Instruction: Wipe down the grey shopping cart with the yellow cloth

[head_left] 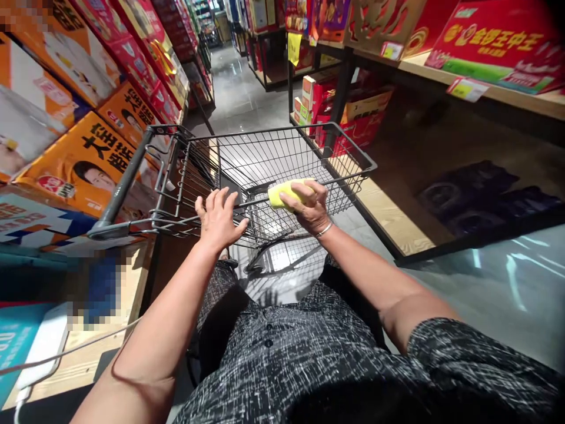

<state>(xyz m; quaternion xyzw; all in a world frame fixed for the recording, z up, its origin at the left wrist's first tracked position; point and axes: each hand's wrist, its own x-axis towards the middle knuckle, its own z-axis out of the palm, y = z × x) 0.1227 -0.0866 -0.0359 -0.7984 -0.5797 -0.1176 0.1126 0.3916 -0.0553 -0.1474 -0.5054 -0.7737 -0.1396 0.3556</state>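
A dark wire shopping cart (pixel 260 136) stands right in front of me, its handle bar (pixel 126 176) toward the left. My right hand (pixel 311 206) is wrapped around a folded yellow cloth (pixel 282 193), which is pressed onto the cart's near top rail. My left hand (pixel 219 218) rests with spread fingers on the same rail, farther left and nearer the handle; it holds nothing. Through the wires of the basket the floor shows. Part of the rail under the cloth is hidden by the cloth and fingers.
Stacked orange boxes (pixel 88 159) stand close on the left. Below them, a wooden ledge (pixel 128 294) carries a white power strip (pixel 42 347) and a cable. On the right, a black-framed shelf (pixel 397 227) holds red gift boxes (pixel 498 44). A shiny floor aisle (pixel 233 88) runs ahead.
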